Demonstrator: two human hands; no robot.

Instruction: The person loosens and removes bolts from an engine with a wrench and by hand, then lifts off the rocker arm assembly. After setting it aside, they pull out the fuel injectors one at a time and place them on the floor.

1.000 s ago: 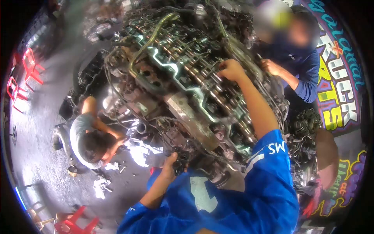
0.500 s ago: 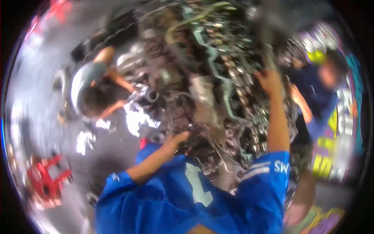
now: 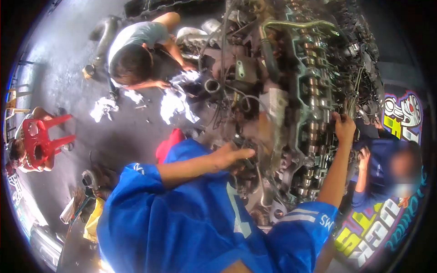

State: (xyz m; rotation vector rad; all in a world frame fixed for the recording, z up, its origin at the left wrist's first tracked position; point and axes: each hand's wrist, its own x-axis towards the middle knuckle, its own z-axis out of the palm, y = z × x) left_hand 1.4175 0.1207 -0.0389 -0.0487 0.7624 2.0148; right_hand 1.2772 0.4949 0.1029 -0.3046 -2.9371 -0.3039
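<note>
A large engine [image 3: 273,109] with its top off lies before me, its row of shiny camshaft lobes [image 3: 313,95] bared. My left hand [image 3: 231,155] rests on the engine's near left side, thumb stretched out and the other fingers partly hidden among dark parts; it looks open. At the right edge of the camshaft row, my right hand [image 3: 344,127] is closed, fingers bent, by thin metal lines [image 3: 353,98]. What it grips, if anything, is too small to make out. A bent, yellowish metal pipe [image 3: 296,23] crosses the engine's far end.
A person in a grey shirt [image 3: 141,36] crouches at the left beside white rags [image 3: 177,107] on the floor. Close to my right hand is another person in dark blue [image 3: 380,159]. A red plastic chair [image 3: 36,136] and a turbo-like metal part [image 3: 91,179] are at left.
My view has swung, so the engine sits further right and looks sharper. My right hand has come down along the engine's right side, while my left hand remains on its near left side.
</note>
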